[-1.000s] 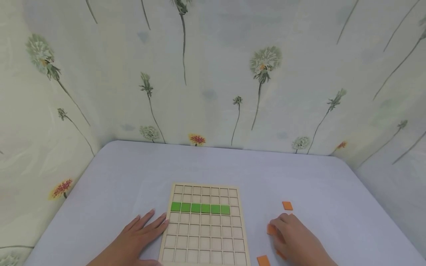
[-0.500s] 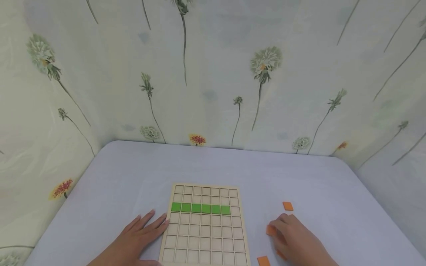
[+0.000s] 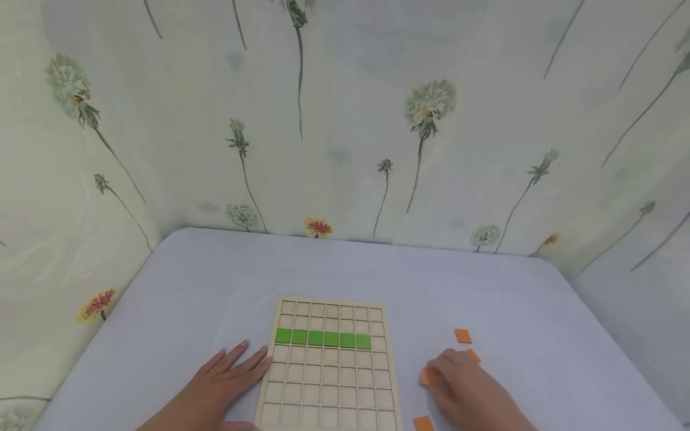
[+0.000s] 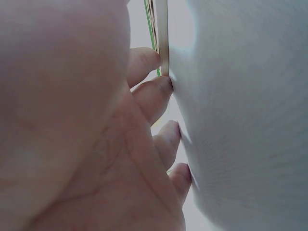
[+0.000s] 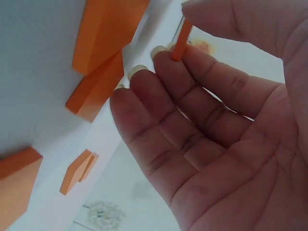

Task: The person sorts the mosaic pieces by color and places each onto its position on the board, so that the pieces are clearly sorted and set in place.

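In the head view a wooden grid board [image 3: 330, 376] lies on the table, and a row of several green square tiles [image 3: 323, 338] fills most of its third row from the far side. My left hand [image 3: 223, 380] rests spread beside the board, fingertips touching its left edge. To the right of the board, my right hand [image 3: 469, 389] pinches an orange square tile [image 3: 428, 377]. The right wrist view shows this tile [image 5: 181, 42] edge-on between thumb and fingertips. The left wrist view shows the left fingers [image 4: 166, 144] against the tabletop at the board's edge.
Loose orange tiles lie around the right hand: one farther off [image 3: 463, 336], another by the knuckles [image 3: 473, 356], and one near the front [image 3: 423, 423]. Several orange tiles [image 5: 103, 31] also show in the right wrist view. A flowered cloth [image 3: 334, 120] hangs behind the white table [image 3: 215, 269].
My right hand has shifted slightly left with the orange tile, uncovering another orange tile behind its knuckles. The left hand stays at the board's edge.
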